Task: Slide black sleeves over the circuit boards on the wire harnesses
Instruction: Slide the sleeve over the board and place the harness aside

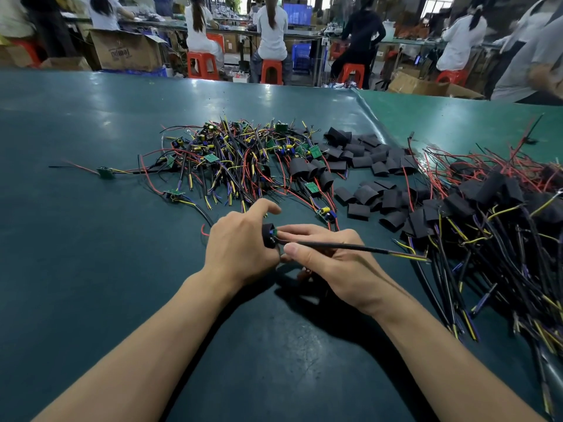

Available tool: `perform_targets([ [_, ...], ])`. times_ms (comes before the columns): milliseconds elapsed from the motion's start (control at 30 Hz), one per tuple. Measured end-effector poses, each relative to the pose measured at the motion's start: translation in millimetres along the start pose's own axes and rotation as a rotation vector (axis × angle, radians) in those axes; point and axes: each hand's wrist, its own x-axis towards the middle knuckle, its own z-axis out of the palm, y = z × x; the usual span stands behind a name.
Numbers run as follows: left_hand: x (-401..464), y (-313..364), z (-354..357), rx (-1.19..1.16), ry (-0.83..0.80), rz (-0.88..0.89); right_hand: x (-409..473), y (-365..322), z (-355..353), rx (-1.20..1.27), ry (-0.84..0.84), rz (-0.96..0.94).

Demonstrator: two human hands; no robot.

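Counting what's around the green table (pixel 91 269): two hands over it, the left hand (pixel 240 245) and the right hand (pixel 332 260), with one black sleeve (pixel 269 236) and one black cable (pixel 344 246) between them. On the table there are three heaps: bare harnesses (pixel 231 156) at the far middle, loose sleeves (pixel 368 178) right of those (too many to count, dozens easily), and sleeved harnesses (pixel 493 214) at the right edge. Beyond the table's far edge I count five red stools (pixel 202 65) and one big cardboard box (pixel 126 50).
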Motion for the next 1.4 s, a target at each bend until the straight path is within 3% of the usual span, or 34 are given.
perform_targets([
  [100, 0.2, -0.6, 0.8, -0.042, -0.025, 0.080, -1.0, -2.1, -0.7, -0.038, -0.013, -0.016],
  [300, -3.3, 0.7, 0.0, 0.103, 0.105, 0.243, -1.9, 0.2, 3.0, -0.193, 0.003, -0.052],
  [433, -2.3, 1.5, 1.0, 0.029, 0.021, 0.201, -1.6, -2.1, 2.5, -0.009, 0.029, 0.021],
  [533, 1.3, -4.5, -0.2, -0.062, -0.040, 0.209, 1.0, -2.4, 1.4, 0.131, 0.221, 0.081],
  [633, 3.5, -10.9, 1.3, 0.049, 0.045, 0.174, 2.9, -1.0, -3.7, 0.148, 0.346, 0.151],
  [900, 3.2, -12.4, 6.9, 0.099, -0.040, 0.091, 1.9, -1.9, -0.7, 0.164, 0.265, 0.147],
  [1033, 2.9, -10.6, 6.1, 0.157, 0.039, 0.148, 2.0, -2.0, -0.4, -0.018, 0.326, 0.055],
  [1233, 1.1, -6.5, 3.6, 0.084, 0.089, 0.209, -0.8, -1.5, 3.8, -0.293, 0.315, -0.235],
  [1400, -0.1, -5.9, 6.9, 0.047, 0.091, 0.090, -0.5, -0.7, 6.2, -0.397, 0.332, -0.355],
])
